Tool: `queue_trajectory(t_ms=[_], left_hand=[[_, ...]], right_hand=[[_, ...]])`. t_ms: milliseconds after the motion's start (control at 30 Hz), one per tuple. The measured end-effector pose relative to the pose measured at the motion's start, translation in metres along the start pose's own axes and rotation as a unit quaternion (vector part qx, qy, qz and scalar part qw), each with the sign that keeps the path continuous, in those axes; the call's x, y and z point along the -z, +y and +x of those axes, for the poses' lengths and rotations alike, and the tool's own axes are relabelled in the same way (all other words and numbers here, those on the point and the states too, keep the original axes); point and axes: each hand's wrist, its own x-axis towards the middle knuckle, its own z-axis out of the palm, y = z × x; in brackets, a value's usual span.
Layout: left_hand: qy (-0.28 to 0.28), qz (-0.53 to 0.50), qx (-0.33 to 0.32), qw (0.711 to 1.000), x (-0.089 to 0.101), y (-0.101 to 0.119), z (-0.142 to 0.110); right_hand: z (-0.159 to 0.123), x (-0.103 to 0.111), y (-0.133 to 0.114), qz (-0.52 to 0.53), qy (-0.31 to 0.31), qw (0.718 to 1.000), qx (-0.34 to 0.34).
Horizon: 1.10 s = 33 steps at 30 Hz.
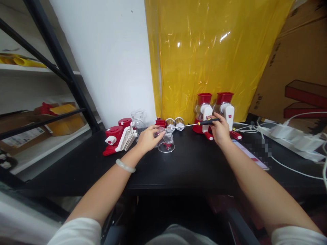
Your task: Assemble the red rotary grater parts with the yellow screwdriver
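My left hand is closed around a clear plastic housing at the middle of the black table. A small red piece shows through the clear wall near its round rim. In my right hand is a screwdriver with a black and yellow handle, held level. Its long shaft points left, and the tip reaches the housing near my left fingers; exact contact cannot be made out. Left of my left hand lie a white plastic arm and a red body. Behind stand two metal grater drums.
Two rotary graters with red hoppers stand at the back right. Another clear housing sits back left. A phone, white cables and a power strip occupy the right. A black table lies before me, with shelving at left.
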Motion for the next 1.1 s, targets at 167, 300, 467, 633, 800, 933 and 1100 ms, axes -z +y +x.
queue_trajectory(t_ms=[167,300,467,633,800,933,1100], left_hand=[[0.000,0.001,0.000,1.000,0.000,-0.001,0.001],[0.001,0.000,-0.002,1.000,-0.001,-0.001,0.001],[-0.002,-0.002,-0.001,1.000,-0.001,-0.002,0.001],[-0.003,-0.002,0.001,1.000,0.000,-0.001,0.001],[-0.001,0.000,0.000,1.000,-0.001,-0.002,0.001],[0.002,-0.002,-0.004,1.000,-0.001,-0.002,0.001],[-0.002,-0.001,-0.003,1.000,0.000,-0.001,0.000]], right_hand=[[-0.002,-0.002,0.000,0.009,0.010,1.000,-0.003],[-0.001,-0.003,-0.002,0.040,0.018,0.999,-0.012],[0.000,-0.003,-0.007,0.048,-0.002,0.998,-0.037],[-0.002,-0.003,-0.008,0.043,-0.011,0.998,-0.049],[0.002,0.002,0.000,-0.027,0.016,0.998,-0.055],[0.006,0.009,0.008,-0.108,0.024,0.993,-0.036],[0.005,0.010,0.012,-0.120,0.027,0.992,-0.021]])
